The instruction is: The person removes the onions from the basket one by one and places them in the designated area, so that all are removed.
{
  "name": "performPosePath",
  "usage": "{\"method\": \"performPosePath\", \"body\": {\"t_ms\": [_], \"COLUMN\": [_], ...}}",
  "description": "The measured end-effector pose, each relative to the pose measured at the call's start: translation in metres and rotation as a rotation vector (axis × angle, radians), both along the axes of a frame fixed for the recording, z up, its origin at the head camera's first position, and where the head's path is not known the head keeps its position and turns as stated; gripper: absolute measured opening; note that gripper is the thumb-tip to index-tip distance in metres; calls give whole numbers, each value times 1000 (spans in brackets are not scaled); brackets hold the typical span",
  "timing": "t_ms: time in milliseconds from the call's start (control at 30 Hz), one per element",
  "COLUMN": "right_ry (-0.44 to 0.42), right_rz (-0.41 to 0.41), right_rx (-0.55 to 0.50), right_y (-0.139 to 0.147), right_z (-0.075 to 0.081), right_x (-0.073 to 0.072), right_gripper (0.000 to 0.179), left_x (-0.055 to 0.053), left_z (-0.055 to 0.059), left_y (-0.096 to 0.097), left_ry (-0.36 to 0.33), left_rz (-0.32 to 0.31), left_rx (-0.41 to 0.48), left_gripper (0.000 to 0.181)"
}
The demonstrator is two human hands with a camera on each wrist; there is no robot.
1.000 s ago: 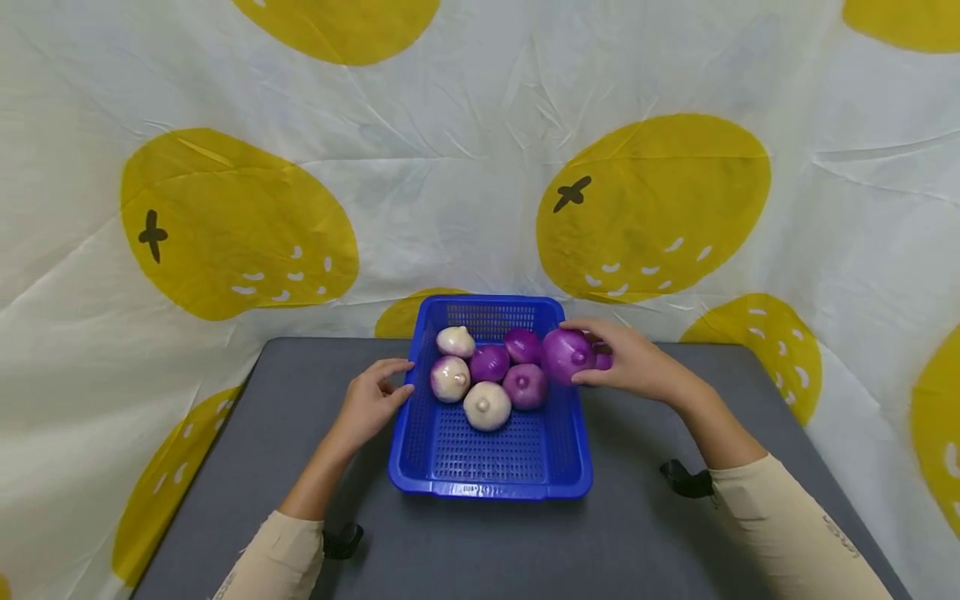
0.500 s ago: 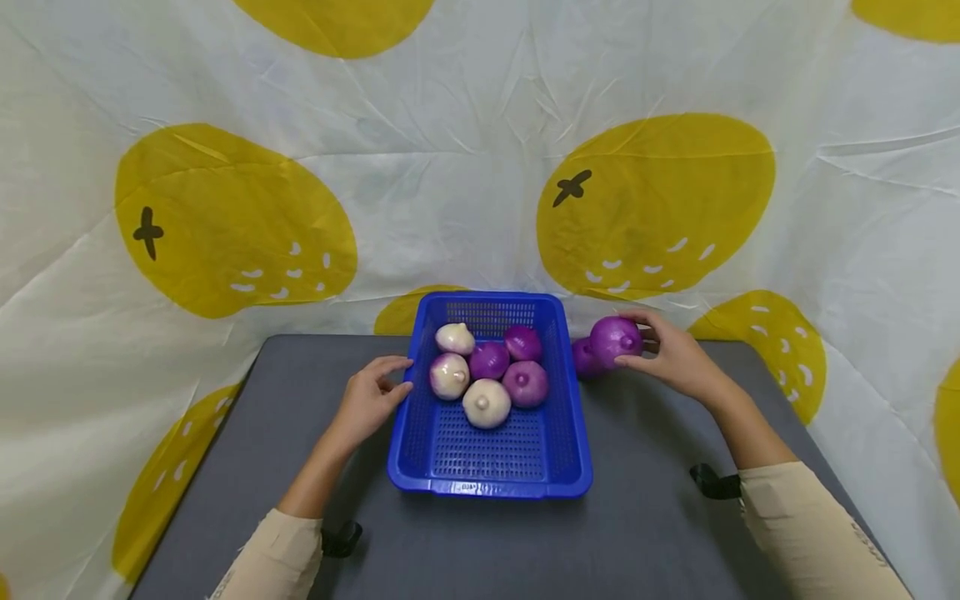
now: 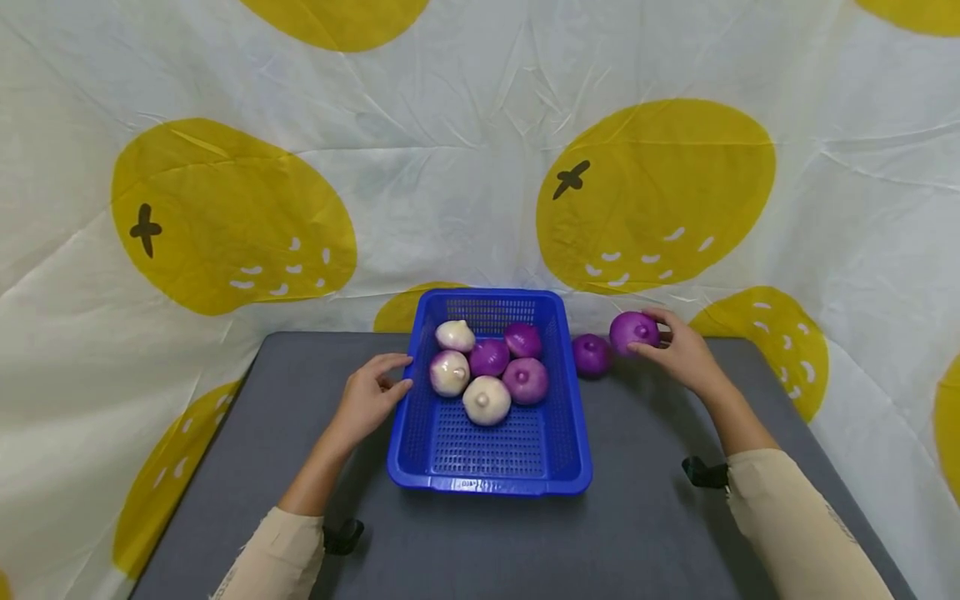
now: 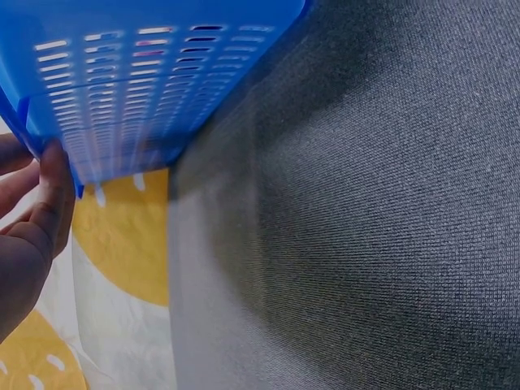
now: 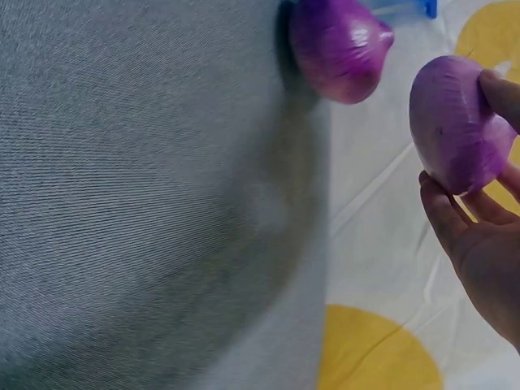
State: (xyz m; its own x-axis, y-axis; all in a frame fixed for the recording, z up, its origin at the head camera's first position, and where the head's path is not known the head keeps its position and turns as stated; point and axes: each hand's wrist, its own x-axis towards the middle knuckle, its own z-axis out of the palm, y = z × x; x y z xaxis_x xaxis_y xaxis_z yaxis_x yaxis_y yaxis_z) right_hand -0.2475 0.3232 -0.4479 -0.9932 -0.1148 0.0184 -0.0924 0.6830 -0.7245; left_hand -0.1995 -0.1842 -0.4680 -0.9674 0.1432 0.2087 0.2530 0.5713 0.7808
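My right hand (image 3: 682, 354) pinches a purple onion (image 3: 633, 332) between thumb and fingers, to the right of the basket. In the right wrist view this onion (image 5: 457, 122) is held clear of the table. Another purple onion (image 3: 592, 356) lies on the table between it and the basket. With thumb and fingertips, my left hand (image 3: 371, 398) holds the left rim of the blue plastic basket (image 3: 491, 485). Inside sit several onions: white ones, such as the front one (image 3: 487, 401), on the left and front, and purple ones, such as the middle one (image 3: 489, 357).
The grey table (image 3: 637, 517) carries the basket near its back edge. Behind it hangs a white cloth (image 3: 450, 208) with yellow fruit prints. Black straps (image 3: 705, 472) show at both wrists.
My right hand has carried the purple onion from the basket's right rim out to the right, uncovering the other purple onion on the table. The left hand has stayed at the rim.
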Motion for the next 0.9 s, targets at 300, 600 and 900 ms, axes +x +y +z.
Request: {"method": "performPosePath", "body": {"t_ms": [300, 600, 900], "right_ry": [-26, -50, -62], "right_rz": [-68, -116, -119], "right_rx": [45, 97, 148], "right_y": [12, 12, 11], "right_z": [-33, -52, -59], "right_x": [-10, -15, -18], "right_gripper": [79, 78, 74], "left_x": [2, 2, 1], "left_z": [1, 3, 0], "left_y": [0, 2, 2], "left_ry": [3, -14, -9], "left_rz": [11, 10, 14], "left_rx": [15, 17, 13], "left_gripper": [36, 36, 36]}}
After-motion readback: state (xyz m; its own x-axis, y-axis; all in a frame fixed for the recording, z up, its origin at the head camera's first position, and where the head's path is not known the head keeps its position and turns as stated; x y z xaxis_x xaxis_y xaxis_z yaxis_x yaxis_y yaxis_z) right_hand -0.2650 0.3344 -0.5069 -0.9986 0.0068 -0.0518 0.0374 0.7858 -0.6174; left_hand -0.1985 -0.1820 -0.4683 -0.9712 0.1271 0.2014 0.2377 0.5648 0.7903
